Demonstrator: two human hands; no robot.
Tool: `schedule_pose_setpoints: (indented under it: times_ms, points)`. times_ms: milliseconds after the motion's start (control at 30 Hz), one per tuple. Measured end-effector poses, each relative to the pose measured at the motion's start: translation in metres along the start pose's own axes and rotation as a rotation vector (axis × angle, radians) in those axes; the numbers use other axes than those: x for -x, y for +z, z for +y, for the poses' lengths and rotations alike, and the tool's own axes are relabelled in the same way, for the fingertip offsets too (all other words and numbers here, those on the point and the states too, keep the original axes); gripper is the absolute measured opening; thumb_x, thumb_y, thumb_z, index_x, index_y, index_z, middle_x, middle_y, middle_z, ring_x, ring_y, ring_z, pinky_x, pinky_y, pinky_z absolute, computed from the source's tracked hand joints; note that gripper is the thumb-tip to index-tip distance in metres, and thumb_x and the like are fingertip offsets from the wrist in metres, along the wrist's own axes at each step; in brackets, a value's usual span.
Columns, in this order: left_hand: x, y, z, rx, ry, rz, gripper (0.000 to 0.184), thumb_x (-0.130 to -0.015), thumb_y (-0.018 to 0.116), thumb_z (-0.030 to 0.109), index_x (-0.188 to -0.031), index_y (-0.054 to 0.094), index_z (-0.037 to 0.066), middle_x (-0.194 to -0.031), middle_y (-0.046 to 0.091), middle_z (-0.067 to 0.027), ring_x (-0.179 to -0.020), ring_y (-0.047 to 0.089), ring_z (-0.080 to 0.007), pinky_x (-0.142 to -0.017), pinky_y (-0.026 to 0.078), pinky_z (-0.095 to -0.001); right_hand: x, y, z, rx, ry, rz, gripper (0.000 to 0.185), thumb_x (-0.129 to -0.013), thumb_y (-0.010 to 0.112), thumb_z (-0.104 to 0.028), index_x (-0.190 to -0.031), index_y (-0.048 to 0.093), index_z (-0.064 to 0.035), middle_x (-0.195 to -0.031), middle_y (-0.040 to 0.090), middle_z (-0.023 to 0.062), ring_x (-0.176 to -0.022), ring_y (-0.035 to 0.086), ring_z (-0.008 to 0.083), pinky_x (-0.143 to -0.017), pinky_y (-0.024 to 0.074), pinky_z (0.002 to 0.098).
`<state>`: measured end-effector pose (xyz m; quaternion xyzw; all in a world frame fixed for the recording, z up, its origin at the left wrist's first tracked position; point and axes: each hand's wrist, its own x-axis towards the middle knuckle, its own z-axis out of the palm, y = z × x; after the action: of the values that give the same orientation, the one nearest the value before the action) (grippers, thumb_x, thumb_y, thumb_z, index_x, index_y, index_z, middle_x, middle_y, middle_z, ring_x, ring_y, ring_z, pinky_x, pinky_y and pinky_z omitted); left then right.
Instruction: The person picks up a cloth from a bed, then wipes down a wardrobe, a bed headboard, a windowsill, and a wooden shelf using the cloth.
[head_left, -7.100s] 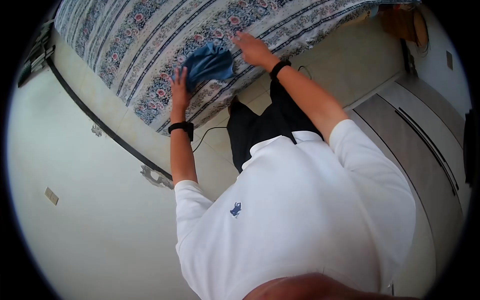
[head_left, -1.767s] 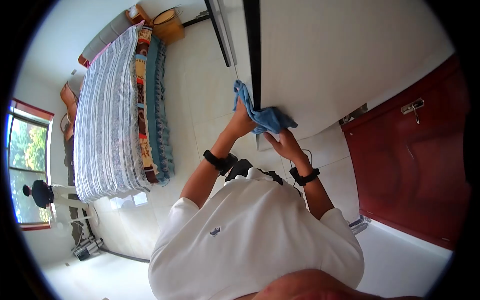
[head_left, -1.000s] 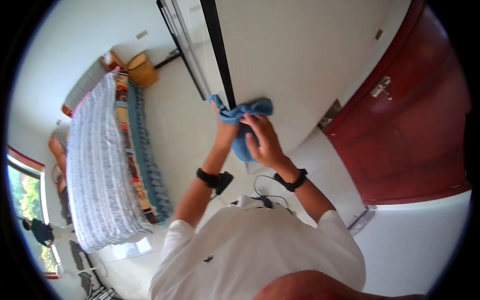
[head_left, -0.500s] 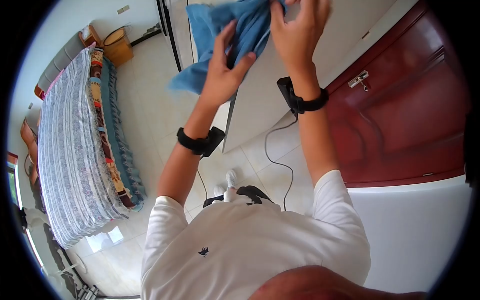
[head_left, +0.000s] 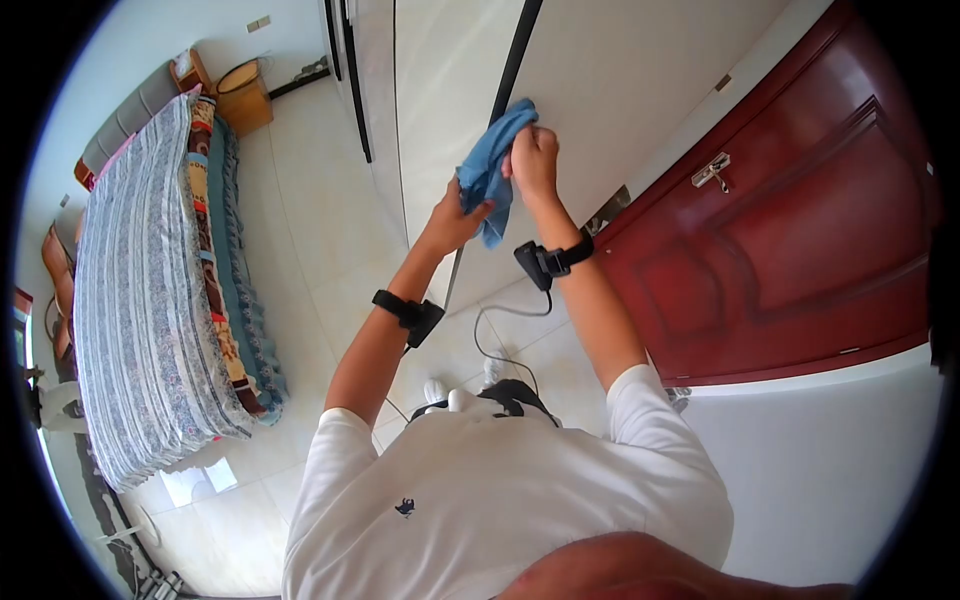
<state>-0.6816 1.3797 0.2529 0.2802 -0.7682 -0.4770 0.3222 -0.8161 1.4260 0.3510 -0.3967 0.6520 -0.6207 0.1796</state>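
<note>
A blue cloth [head_left: 489,160] hangs bunched between my two hands, in front of the pale wardrobe [head_left: 440,90] and its dark vertical edge strip. My left hand [head_left: 455,217] grips the cloth's lower left side, thumb and fingers closed on it. Higher and to the right, my right hand [head_left: 533,163] has its fingers curled around the cloth's other side. One loose end droops below, between the hands. Whether the cloth touches the wardrobe, I cannot tell. Each wrist wears a black strap with a small box and a cable.
To the right is a dark red door [head_left: 800,240] with a metal handle [head_left: 712,172]. A bed [head_left: 160,300] with a striped cover stands on the left, and a wooden bedside cabinet [head_left: 245,100] is near its head. Pale tiles [head_left: 310,230] cover the floor.
Both hands have come down and closer to my body with the cloth. The cloth was spread wider and is now gathered smaller. My left hand's fingers have closed on it.
</note>
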Motion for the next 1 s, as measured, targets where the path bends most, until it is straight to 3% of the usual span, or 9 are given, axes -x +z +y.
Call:
schedule_pose_setpoints:
  times_ms: [233, 300, 367, 400, 500, 533, 667, 933, 1000]
  points:
    - [-0.043, -0.062, 0.145, 0.055, 0.718, 0.224, 0.069, -0.081, 0.062, 0.001, -0.141, 0.031, 0.000, -0.126, 0.054, -0.0219, -0.110, 0.058, -0.0311, -0.095, 0.043, -0.0349, 0.005, -0.019, -0.108, -0.335, -0.077, -0.298, 0.076, -0.095, 0.008, -0.058, -0.109, 0.059, -0.0037, -0.089, 0.070, 0.0100, -0.080, 0.067, 0.0179, -0.069, 0.0454, 0.0281]
    - [-0.056, -0.067, 0.168, -0.030, 0.856, 0.356, 0.066, -0.080, 0.065, 0.002, -0.139, 0.035, 0.000, -0.131, 0.049, -0.0216, -0.113, 0.055, -0.0321, -0.096, 0.043, -0.0338, -0.002, -0.021, -0.123, -0.354, -0.487, -0.291, 0.066, -0.097, 0.016, -0.054, -0.112, 0.056, -0.0036, -0.095, 0.068, 0.0097, -0.082, 0.066, 0.0173, -0.073, 0.0466, 0.0283]
    - [-0.064, -0.063, 0.179, -0.236, 0.947, 0.498, 0.054, -0.083, 0.064, 0.001, -0.133, 0.043, -0.001, -0.131, 0.049, -0.0169, -0.117, 0.052, -0.0262, -0.098, 0.041, -0.0331, -0.015, -0.024, -0.113, -0.490, -0.218, -0.369, 0.048, -0.088, 0.061, -0.044, -0.114, 0.053, -0.0042, -0.123, 0.049, 0.0198, -0.116, 0.046, 0.0322, -0.099, 0.0355, 0.0451]
    - [-0.073, -0.054, 0.162, -0.003, 0.819, 0.560, 0.046, -0.083, 0.065, 0.007, -0.126, 0.051, 0.001, -0.129, 0.050, -0.0171, -0.118, 0.051, -0.0307, -0.100, 0.040, -0.0368, -0.039, -0.058, -0.127, -0.534, -0.163, -0.969, 0.036, -0.086, 0.059, -0.014, -0.116, 0.050, 0.0031, -0.121, 0.048, 0.0260, -0.113, 0.046, 0.0397, -0.100, 0.0339, 0.0489]
    - [-0.079, -0.034, 0.124, -0.147, 0.731, 0.501, 0.048, -0.082, 0.065, 0.012, -0.126, 0.050, 0.001, -0.129, 0.050, -0.0166, -0.120, 0.049, -0.0352, -0.107, 0.032, -0.0383, -0.032, -0.021, -0.074, -0.209, -0.559, -0.211, 0.051, -0.099, 0.030, -0.045, -0.111, 0.054, -0.0026, -0.093, 0.065, 0.0070, -0.083, 0.064, 0.0158, -0.074, 0.0467, 0.0271]
    - [-0.081, -0.025, 0.110, -0.420, 0.810, 0.565, 0.049, -0.081, 0.064, 0.015, -0.125, 0.050, 0.001, -0.130, 0.050, -0.0156, -0.122, 0.047, -0.0357, -0.113, 0.020, -0.0383, -0.016, -0.027, -0.088, -0.172, -0.391, -0.210, 0.036, -0.097, 0.046, -0.034, -0.114, 0.050, -0.0025, -0.088, 0.063, 0.0061, -0.080, 0.062, 0.0144, -0.072, 0.0479, 0.0276]
    - [-0.064, 0.009, 0.046, -0.305, 0.630, 0.423, 0.049, -0.080, 0.065, 0.015, -0.125, 0.051, 0.002, -0.133, 0.049, -0.0158, -0.125, 0.045, -0.0328, -0.116, 0.011, -0.0378, -0.009, -0.033, -0.027, -0.027, -0.533, -0.066, 0.041, -0.092, 0.048, -0.039, -0.114, 0.048, -0.0050, -0.092, 0.067, 0.0152, -0.088, 0.066, 0.0316, -0.072, 0.0507, 0.0385]
    - [-0.015, 0.001, -0.009, -0.608, -0.301, 0.042, 0.034, -0.079, 0.069, 0.020, -0.108, 0.065, 0.003, -0.101, 0.067, -0.0205, -0.101, 0.063, -0.0363, -0.084, 0.049, -0.0405, 0.011, -0.025, 0.082, 0.212, -0.545, 0.002, 0.035, -0.085, 0.059, -0.012, -0.114, 0.044, -0.0001, -0.102, 0.058, 0.0223, -0.095, 0.056, 0.0404, -0.082, 0.0462, 0.0441]
    - [-0.010, -0.030, 0.016, -0.612, 0.203, 0.183, 0.023, -0.072, 0.068, 0.015, -0.087, 0.066, -0.002, -0.080, 0.062, -0.0289, -0.082, 0.063, -0.0438, -0.070, 0.050, -0.0485, 0.002, -0.021, 0.083, 0.230, -0.775, 0.020, 0.037, -0.080, 0.060, -0.003, -0.113, 0.046, 0.0018, -0.110, 0.048, 0.0247, -0.107, 0.045, 0.0435, -0.092, 0.0398, 0.0463]
